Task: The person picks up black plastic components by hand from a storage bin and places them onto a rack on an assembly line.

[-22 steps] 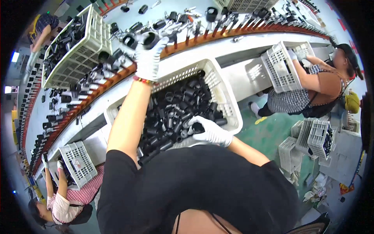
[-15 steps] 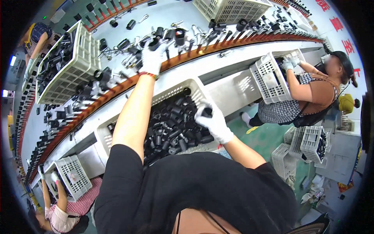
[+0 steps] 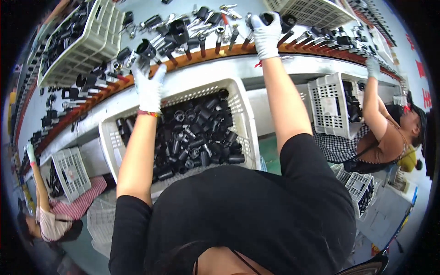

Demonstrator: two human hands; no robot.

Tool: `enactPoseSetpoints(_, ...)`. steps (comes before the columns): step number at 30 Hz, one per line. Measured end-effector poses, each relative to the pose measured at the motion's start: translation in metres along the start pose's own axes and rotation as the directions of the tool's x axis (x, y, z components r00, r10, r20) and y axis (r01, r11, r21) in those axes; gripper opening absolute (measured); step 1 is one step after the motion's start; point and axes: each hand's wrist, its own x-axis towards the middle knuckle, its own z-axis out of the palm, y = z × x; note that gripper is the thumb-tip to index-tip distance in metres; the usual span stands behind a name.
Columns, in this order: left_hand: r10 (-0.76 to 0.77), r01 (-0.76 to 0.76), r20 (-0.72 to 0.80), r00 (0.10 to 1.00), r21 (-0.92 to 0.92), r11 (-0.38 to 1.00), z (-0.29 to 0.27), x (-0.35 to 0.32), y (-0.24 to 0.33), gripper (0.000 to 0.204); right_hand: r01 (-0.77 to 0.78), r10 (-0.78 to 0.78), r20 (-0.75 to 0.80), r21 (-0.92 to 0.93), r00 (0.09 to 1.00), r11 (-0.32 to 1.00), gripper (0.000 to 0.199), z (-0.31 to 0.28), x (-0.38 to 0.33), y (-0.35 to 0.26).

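- Right hand [image 3: 267, 39], top of the frame right of centre: its grip is curled round a black cup [image 3: 268, 18], holding it just above the row of posts; whether the cup touches a post cannot be told.
- Left hand [image 3: 149, 87], upper left of centre: its grip is spread, thumb well apart from the fingers, the fingertips just beside a capped post's black cup [image 3: 145, 48]. Contact is unclear.
- Done, as far as the view shows: along the brown rail [image 3: 195, 57] curving across the upper frame, several posts carry wide black cups, among them a tall one [image 3: 178, 32] between the two hands.
- Left, by my judgement: posts right of that tall cup, such as the slim one [image 3: 220, 34] at top centre, show only narrow heads, so the nearby stretch looks partly filled.
- Plenty of stock remains: the white crate [image 3: 249, 114] in mid-frame holds a deep heap of black cylindrical pieces [image 3: 197, 133].
- Loose metal fittings [image 3: 197, 30] lie scattered on the counter [image 3: 215, 68] behind the rail, and another loaded crate [image 3: 98, 39] stands at upper left. This suggests work well short of finished.
- Co-workers at far right [image 3: 389, 121] and lower left [image 3: 59, 224] reach to the same line.
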Motion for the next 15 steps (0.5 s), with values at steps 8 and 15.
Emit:
enactPoseSetpoints(8, -0.207, -0.411, 0.806, 0.555, 0.482, 0.774, -0.040, -0.149, -0.009, 0.034, 0.368, -0.328, 0.167, -0.464, 0.930, 0.806, 0.031, 0.047, -0.030, -0.039)
enactPoseSetpoints(15, -0.336, -0.753, 0.913, 0.234, 0.388, 0.531, -0.007, -0.184, -0.041, 0.039, 0.844, 0.142, 0.917, -0.399, 0.373, 0.358, 0.017, 0.036, -0.172, -0.068)
